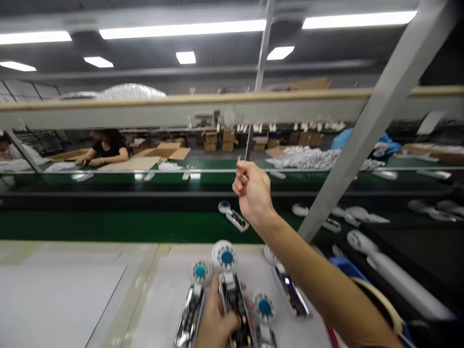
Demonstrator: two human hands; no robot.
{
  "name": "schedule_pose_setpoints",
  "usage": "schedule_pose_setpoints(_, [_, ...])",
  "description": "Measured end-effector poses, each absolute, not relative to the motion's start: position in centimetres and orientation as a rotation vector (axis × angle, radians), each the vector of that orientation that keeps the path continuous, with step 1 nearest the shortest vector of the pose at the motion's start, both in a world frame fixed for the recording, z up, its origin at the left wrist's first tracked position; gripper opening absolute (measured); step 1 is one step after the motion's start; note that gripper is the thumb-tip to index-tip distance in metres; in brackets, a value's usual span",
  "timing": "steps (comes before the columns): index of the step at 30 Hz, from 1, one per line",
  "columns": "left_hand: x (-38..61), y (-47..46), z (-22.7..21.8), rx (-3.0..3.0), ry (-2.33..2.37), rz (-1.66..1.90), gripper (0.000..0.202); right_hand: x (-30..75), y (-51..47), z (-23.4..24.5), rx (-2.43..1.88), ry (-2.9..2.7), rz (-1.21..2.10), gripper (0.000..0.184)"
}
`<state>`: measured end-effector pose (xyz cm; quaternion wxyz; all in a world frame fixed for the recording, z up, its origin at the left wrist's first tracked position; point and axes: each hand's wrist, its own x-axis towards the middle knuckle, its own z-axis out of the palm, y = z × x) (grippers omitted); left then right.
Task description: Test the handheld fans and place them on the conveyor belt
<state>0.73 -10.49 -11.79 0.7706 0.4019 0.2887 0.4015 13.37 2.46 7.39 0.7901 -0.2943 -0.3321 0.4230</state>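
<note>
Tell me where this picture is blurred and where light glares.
In the head view, ceiling lights glare white; also in the head view, white parts at far right look smeared, and the left hand looks softer than the right hand.

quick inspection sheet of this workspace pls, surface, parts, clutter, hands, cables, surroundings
Surface: white worktop with yellowish strips; green surface beyond
Job's things: white device in the left hand, circuit board exposed; similar unit on its left; another unit on its right, light lit
Clutter: blue bin and long white part at right
Hands: left grips the device; right hand raised, pinched, contents unclear
Cables: nothing seen
Surroundings: person in dark top, cardboard boxes, slanted post
</note>
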Motion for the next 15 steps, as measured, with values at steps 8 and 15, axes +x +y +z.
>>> schedule_pose_setpoints(8, [-0.4, -10.2, -11.2, 0.805, 0.579, 0.982, 0.054, 15.3, -10.9, 3.6, -1.305, -1.564, 0.683, 0.014])
schedule_pose_setpoints(15, [-0.8, -10.5, -10.6, 0.881, 0.541, 1.013, 0.05, 14.9, -15.8, -2.9, -1.648, -1.745, 0.947, 0.02])
